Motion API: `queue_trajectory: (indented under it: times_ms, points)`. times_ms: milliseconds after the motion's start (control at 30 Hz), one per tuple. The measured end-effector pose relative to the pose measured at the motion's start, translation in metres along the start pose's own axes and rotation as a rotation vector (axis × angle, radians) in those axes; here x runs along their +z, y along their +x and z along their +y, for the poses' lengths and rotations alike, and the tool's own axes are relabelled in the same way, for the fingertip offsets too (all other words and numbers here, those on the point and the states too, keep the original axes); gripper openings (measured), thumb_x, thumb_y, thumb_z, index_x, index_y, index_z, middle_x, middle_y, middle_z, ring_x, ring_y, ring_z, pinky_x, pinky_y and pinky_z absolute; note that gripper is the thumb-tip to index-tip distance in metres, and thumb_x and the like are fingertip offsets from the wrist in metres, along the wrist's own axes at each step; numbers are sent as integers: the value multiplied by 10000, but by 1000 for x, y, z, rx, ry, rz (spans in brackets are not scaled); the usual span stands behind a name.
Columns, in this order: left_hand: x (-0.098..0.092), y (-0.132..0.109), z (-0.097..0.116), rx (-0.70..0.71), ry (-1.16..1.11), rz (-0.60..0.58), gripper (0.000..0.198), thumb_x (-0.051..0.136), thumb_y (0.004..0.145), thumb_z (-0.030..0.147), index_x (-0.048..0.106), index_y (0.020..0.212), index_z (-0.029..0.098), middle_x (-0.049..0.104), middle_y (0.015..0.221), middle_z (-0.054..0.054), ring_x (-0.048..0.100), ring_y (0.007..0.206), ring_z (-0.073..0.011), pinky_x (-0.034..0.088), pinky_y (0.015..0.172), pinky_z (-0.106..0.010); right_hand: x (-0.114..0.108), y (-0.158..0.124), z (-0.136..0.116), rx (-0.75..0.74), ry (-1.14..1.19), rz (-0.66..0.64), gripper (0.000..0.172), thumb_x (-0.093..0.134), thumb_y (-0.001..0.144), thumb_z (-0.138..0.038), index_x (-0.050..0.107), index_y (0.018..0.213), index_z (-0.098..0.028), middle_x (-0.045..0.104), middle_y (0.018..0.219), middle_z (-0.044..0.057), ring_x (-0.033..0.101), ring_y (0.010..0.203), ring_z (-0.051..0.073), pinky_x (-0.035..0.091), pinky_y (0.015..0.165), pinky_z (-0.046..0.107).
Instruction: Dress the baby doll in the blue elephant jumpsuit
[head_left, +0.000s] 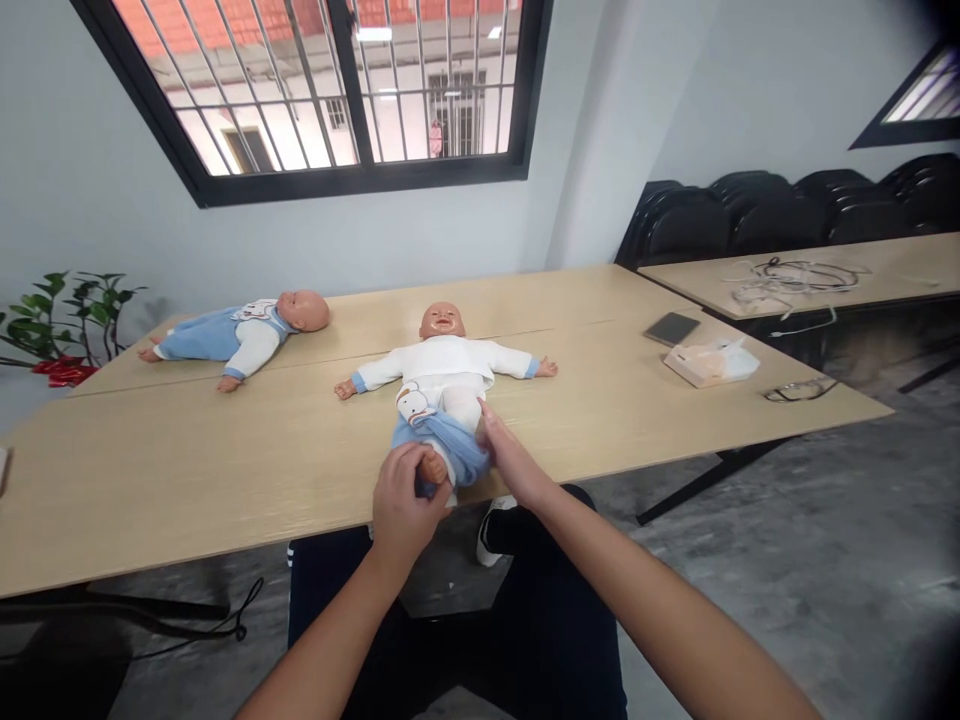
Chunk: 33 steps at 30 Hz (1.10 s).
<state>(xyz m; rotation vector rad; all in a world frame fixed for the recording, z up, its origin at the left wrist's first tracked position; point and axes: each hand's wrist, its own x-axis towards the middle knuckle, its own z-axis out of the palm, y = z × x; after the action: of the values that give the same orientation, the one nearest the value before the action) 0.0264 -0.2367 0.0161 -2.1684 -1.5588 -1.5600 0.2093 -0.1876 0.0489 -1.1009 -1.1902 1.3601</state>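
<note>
A baby doll (450,358) in a white long-sleeved top with blue cuffs lies face up on the table, arms spread. Blue pants (450,440) with a white cartoon face are bunched around its legs. My left hand (405,495) is closed around the doll's foot (433,466), which pokes out by the blue cloth at the table's front edge. Against the doll's other leg (463,403), my right hand (514,455) rests with its visible fingers stretched out. The blue cloth touches it, and some of its fingers are hidden.
A second doll (217,335) in blue and white lies at the back left of the table (225,465), near a potted plant (56,320). On the right are a phone (673,328), a tissue pack (712,362) and glasses (799,391). Cables (802,280) lie on another table.
</note>
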Motion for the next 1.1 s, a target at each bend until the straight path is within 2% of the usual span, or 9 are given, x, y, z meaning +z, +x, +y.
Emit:
queue_trajectory:
  times_ms: [100, 200, 333, 467, 667, 767, 900, 967, 1100]
  points:
    - [-2, 0, -2, 38, 6, 2, 299, 666, 833, 210, 570, 1116, 225, 676, 1100, -95, 662, 1065, -272, 559, 924, -444, -24, -3, 4, -54, -77, -78, 708, 571, 942, -658, 526, 1523, -255, 750, 1033, 46, 671, 1081, 267, 502, 1067, 506]
    - [-3, -2, -1, 48, 21, -6, 278, 687, 822, 224, 571, 1074, 233, 683, 1066, -83, 659, 1005, -267, 549, 904, -453, -49, 4, 5, -117, -52, -166, 602, 704, 883, -567, 644, 1395, -257, 743, 1201, 63, 667, 1133, 261, 492, 1072, 456]
    - [-3, -8, 5, 110, 37, -1, 297, 716, 820, 219, 578, 1083, 242, 678, 1048, -73, 656, 979, -254, 545, 890, -443, -72, 46, 5, -186, -145, 63, 470, 706, 872, -487, 687, 1265, -230, 745, 1199, 73, 677, 1081, 249, 488, 1060, 457]
    - [0, -14, 14, 220, 25, 1, 318, 777, 820, 240, 598, 1083, 234, 667, 1006, -70, 647, 936, -236, 552, 833, -406, -73, 109, 1, -315, -372, 241, 363, 624, 869, -445, 706, 1101, -178, 722, 1210, 104, 637, 1125, 256, 450, 1097, 451]
    - [5, -13, 28, 242, 22, -20, 275, 760, 866, 246, 598, 1089, 236, 662, 982, -67, 654, 910, -223, 576, 806, -390, -48, 167, 0, -301, -449, 281, 316, 624, 838, -385, 674, 1046, -153, 700, 1120, 125, 612, 1059, 260, 460, 1061, 444]
    - [9, -11, 33, 208, -8, -55, 274, 754, 872, 256, 601, 1098, 239, 658, 1010, -76, 667, 939, -227, 594, 831, -389, -38, 147, 5, -320, -489, 371, 402, 620, 855, -372, 613, 1187, -144, 598, 1270, 170, 549, 1161, 282, 395, 1123, 476]
    - [16, -5, 39, 185, -67, -95, 290, 748, 870, 237, 607, 1124, 235, 651, 1054, -81, 684, 988, -223, 605, 834, -351, -34, 61, 14, -567, -514, 499, 251, 505, 984, -393, 564, 1146, -210, 540, 1177, 115, 528, 1097, 256, 433, 1043, 448]
    - [20, -2, 44, 169, -92, -107, 305, 736, 875, 214, 602, 1148, 238, 648, 1069, -77, 689, 1006, -219, 609, 834, -337, -35, 14, 17, -662, -466, 401, 166, 451, 1026, -365, 547, 999, -233, 538, 960, 50, 542, 910, 222, 483, 881, 396]
    - [30, 2, 56, 146, -137, -161, 370, 718, 879, 159, 594, 1214, 254, 635, 1109, -76, 684, 1057, -220, 613, 881, -341, -45, -36, 22, -660, -538, 166, 142, 528, 1018, -308, 605, 1118, -242, 599, 1001, 58, 596, 919, 216, 511, 817, 367]
